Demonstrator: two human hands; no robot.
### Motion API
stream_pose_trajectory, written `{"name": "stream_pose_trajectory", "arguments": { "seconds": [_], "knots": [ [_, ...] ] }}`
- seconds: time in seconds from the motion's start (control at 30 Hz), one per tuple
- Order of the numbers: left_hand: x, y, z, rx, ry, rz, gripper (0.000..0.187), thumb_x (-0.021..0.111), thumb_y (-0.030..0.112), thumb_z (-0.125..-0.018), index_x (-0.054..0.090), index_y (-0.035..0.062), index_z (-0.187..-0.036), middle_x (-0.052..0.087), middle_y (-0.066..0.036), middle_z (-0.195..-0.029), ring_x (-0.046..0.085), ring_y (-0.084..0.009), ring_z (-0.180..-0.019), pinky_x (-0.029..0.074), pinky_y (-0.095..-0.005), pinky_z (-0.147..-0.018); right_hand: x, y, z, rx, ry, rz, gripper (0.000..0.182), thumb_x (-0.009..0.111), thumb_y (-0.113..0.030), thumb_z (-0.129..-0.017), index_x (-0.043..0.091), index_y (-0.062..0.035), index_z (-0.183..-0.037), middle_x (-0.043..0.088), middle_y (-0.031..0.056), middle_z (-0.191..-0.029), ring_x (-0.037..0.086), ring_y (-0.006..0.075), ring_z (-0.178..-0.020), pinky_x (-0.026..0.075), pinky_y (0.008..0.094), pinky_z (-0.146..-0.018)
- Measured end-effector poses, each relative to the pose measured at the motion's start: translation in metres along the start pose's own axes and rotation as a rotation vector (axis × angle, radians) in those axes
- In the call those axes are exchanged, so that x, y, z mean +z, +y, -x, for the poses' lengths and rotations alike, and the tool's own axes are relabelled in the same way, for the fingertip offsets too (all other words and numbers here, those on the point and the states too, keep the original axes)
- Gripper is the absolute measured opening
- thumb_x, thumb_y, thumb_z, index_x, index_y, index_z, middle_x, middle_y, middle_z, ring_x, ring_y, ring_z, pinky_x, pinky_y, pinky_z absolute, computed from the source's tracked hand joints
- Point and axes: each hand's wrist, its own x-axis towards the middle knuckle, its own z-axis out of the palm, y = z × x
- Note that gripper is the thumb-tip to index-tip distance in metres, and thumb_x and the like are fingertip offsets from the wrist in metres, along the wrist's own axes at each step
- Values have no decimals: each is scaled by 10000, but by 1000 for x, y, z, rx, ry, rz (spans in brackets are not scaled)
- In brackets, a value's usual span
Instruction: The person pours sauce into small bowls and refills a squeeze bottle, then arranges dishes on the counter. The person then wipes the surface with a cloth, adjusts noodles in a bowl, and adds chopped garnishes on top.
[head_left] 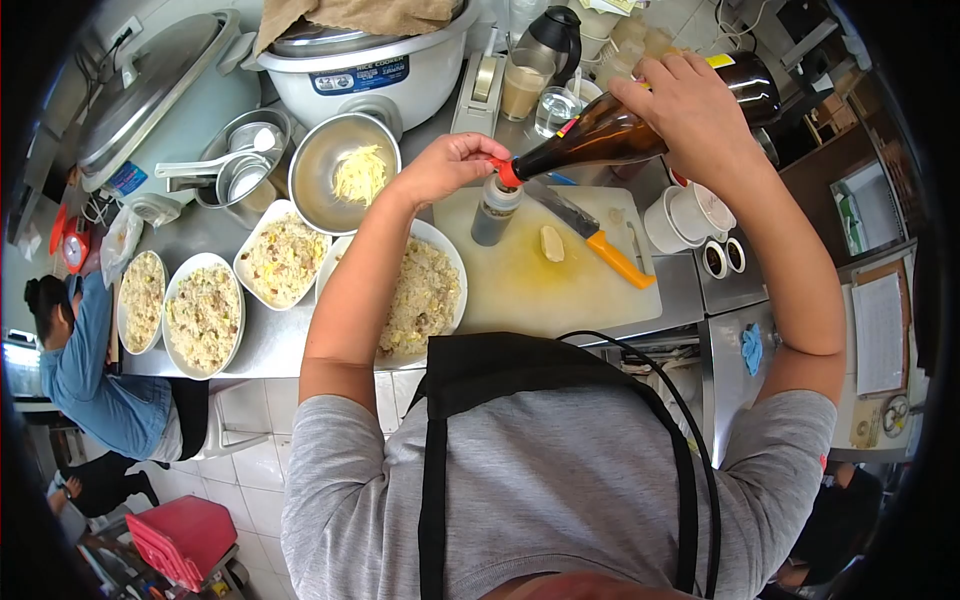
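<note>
My right hand (695, 115) grips a large brown glass bottle (610, 130) and holds it tilted, neck down to the left. Its red spout (508, 173) hangs over the mouth of a small clear bottle (490, 222) with dark liquid inside. My left hand (450, 168) pinches the red cap at the spout. The small bottle stands upright on a cutting board (580, 305). On the board lie an orange-handled knife (605, 248) and a pale peeled piece (551, 243), perhaps ginger.
Several dishes of fried rice (205, 315) line the counter's left. A steel bowl of yellow shreds (310, 180) sits behind them, near a rice cooker (370, 80). White tubs (668, 220) stand right of the board. A seated person (110, 345) is at far left.
</note>
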Motion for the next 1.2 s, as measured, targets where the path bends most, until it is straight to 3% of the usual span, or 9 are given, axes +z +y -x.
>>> {"name": "stream_pose_trajectory", "arguments": {
  "seconds": [0.13, 1.2],
  "knots": [
    [-1, 1, 0, -25, -10, -8, 236, 474, -51, -772, 536, 13, -990, 561, -31, -961, 506, -56, -848, 400, -189, -782, -1, 0, 0, 5, -2, -9, 574, 739, -104, -454, 501, -156, -973, 501, 37, -804, 491, 201, -826, 364, 313, -739],
    [-1, -5, -2, -11, -29, 24, 222, 485, -33, -780, 535, 18, -991, 562, -26, -953, 509, -60, -859, 405, -191, -779, -1, 0, -2, -12, -17, 12, 540, 730, -94, -468, 502, -150, -954, 505, 45, -814, 496, 206, -829, 364, 320, -757]
  ]
}}
